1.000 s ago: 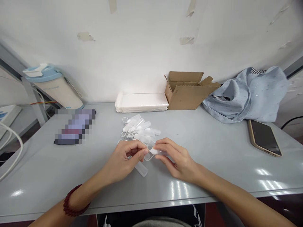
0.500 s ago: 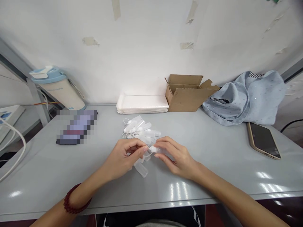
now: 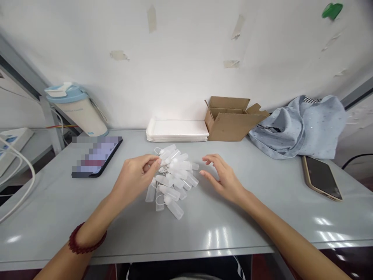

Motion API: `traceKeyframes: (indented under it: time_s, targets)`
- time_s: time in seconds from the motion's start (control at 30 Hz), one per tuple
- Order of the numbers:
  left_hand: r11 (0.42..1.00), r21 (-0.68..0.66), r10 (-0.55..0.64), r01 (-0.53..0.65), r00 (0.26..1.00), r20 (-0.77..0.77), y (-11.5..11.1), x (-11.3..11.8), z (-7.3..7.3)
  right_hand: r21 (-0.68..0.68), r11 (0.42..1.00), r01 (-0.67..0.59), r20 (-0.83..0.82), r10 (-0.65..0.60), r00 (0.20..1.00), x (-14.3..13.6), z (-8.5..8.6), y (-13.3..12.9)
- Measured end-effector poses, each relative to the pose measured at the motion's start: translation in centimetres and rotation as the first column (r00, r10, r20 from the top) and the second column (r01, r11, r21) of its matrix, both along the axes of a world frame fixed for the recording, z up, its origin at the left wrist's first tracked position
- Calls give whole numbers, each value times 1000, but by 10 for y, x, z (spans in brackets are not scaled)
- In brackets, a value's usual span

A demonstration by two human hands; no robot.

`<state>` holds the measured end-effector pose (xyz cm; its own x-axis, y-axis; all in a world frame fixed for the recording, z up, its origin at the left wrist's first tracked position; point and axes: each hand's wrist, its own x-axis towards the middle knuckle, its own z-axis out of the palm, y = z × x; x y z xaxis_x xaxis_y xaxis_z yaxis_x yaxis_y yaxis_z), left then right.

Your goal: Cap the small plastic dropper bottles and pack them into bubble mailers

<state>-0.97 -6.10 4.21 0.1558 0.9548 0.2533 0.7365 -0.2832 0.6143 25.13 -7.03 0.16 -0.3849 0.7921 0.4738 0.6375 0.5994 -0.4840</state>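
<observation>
A pile of several small translucent plastic bottles [image 3: 173, 177] with white caps and thin loops lies in the middle of the grey table [image 3: 247, 217]. My left hand [image 3: 135, 175] is at the pile's left edge, its fingertips pinched together on one small bottle's cap or loop; exactly which is hard to make out. My right hand [image 3: 223, 175] hovers just right of the pile, fingers spread, holding nothing. A red bead bracelet [image 3: 86, 241] is on my left wrist.
A stack of white trays [image 3: 177, 130] and an open cardboard box [image 3: 230, 118] stand against the wall. A blue cloth bag [image 3: 303, 126] and a phone [image 3: 320, 177] lie at the right. At the left are a dark device [image 3: 96, 157], a blue-lidded jug [image 3: 75, 109] and a white cable [image 3: 17, 186].
My hands were together over the near side of the pile, working one bottle. They have parted: the right let go and opened, the left moved up and left, still pinched.
</observation>
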Motion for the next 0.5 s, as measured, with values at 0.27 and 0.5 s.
traceKeyframes:
  time_s: [0.27, 0.5]
  targets:
    - [999, 34, 20, -19, 999, -28, -1, 2, -3, 186, 981, 57, 112, -79, 990, -4, 15, 65]
    - [998, 56, 9, -9, 1000, 11, 0, 3, -4, 78, 996, 32, 472, -65, 879, -26, 31, 144]
